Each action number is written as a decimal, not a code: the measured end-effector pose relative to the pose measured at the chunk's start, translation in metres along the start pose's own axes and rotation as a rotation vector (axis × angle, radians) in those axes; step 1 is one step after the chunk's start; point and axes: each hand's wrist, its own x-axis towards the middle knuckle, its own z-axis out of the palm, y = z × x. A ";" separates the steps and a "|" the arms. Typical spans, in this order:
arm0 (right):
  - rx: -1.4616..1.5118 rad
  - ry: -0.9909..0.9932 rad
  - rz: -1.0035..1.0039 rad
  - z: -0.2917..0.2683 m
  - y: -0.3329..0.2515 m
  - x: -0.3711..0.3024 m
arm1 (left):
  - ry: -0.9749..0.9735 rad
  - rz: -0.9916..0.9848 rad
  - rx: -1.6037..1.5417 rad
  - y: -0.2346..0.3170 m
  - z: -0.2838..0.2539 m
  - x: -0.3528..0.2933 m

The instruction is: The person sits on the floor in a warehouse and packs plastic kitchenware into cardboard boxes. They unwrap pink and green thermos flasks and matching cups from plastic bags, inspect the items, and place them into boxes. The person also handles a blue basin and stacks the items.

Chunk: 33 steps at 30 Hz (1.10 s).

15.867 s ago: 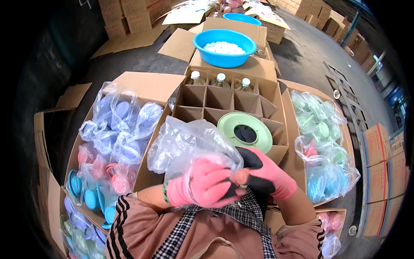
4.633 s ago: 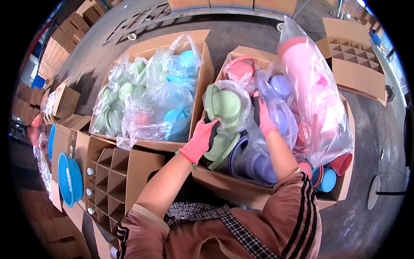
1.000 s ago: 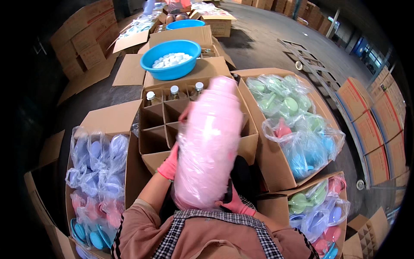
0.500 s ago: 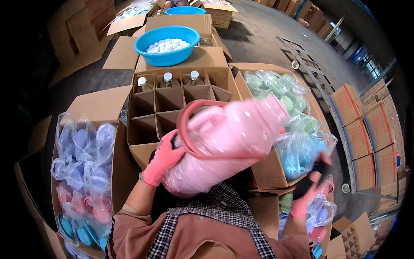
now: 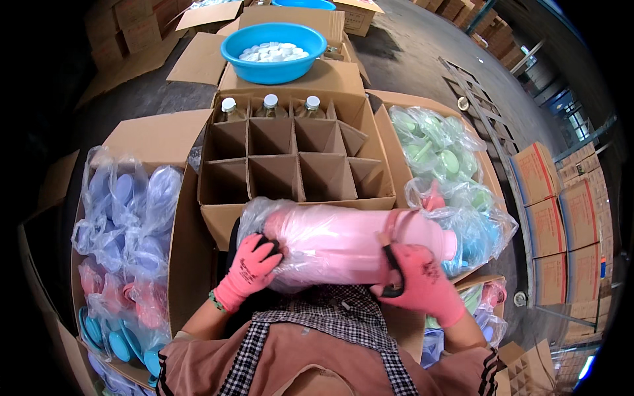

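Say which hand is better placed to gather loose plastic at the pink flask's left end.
Left, I'd judge: the left hand is at that end of the pink vacuum flask, touching the bunched clear bag. The right hand is toward the neck, by the rose handle.

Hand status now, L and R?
Left hand: closed, fingers curled, holding the pink flask at its base end.
Right hand: closed, holding the same flask toward its neck end.
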 end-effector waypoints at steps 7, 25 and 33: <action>0.181 0.161 0.276 -0.027 0.010 -0.021 | 0.071 -0.128 -0.328 0.006 0.006 0.027; -0.132 0.112 0.197 -0.013 0.039 -0.002 | 0.311 -0.191 0.072 -0.031 -0.020 -0.004; 1.101 0.692 0.319 -0.012 0.001 0.022 | -0.003 -0.242 0.361 -0.034 -0.039 -0.038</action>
